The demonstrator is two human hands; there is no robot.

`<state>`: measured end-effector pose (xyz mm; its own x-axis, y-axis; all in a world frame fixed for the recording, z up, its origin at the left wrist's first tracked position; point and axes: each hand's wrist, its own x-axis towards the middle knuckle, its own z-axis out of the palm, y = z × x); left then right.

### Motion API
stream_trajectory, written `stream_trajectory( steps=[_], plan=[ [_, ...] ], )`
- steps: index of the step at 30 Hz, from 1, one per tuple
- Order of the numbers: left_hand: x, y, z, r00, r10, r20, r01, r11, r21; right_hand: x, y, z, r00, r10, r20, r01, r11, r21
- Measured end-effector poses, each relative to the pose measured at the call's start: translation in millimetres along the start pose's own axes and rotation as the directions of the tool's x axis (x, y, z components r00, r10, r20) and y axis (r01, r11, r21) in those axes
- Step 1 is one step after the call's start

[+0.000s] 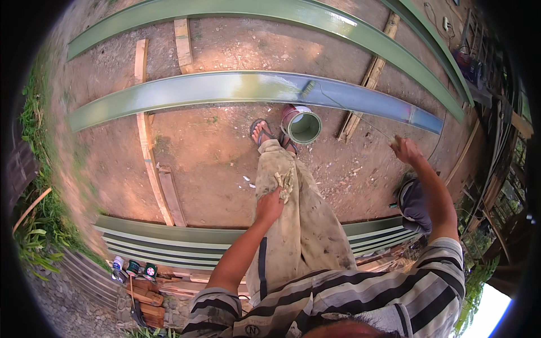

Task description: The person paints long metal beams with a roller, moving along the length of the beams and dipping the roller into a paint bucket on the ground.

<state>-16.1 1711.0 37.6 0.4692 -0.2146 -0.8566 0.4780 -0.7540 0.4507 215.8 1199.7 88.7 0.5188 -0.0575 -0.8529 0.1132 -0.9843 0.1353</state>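
My right hand (407, 151) is closed round the handle end of a long thin-framed paint roller (307, 89). Its green-coated roller head rests on a long metal beam (236, 87), lying across two timbers in front of me. Green paint covers the beam's left part, while the right stretch is bare blue-grey metal. Against my thigh, my left hand (270, 205) grips a crumpled, pale, stained rag (285, 185). Between my feet and the beam stands a paint bucket (304, 127), its inside coated green; how much paint it holds I cannot tell.
Another green beam (225, 12) lies farther off, with a third (434, 45) at the far right. Wooden supports (147, 152) run beneath them. Several green beams (169, 242) are stacked close behind me. Small cans (133, 267) stand at the lower left; a dark bundle (414, 203) sits at right.
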Motion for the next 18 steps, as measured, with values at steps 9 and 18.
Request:
stream_trajectory(
  steps=[9, 18],
  plan=[
    [-1, -31, 4, 0.998, -0.008, -0.062, 0.002, 0.995, -0.097, 92, -277, -26, 0.976, -0.216, 0.017, 0.213, 0.970, 0.120],
    [-7, -35, 3, 0.993, -0.048, -0.106, 0.031, 0.988, -0.154, 98, -320, -47, 0.958, -0.262, -0.115, 0.269, 0.962, 0.051]
  ],
)
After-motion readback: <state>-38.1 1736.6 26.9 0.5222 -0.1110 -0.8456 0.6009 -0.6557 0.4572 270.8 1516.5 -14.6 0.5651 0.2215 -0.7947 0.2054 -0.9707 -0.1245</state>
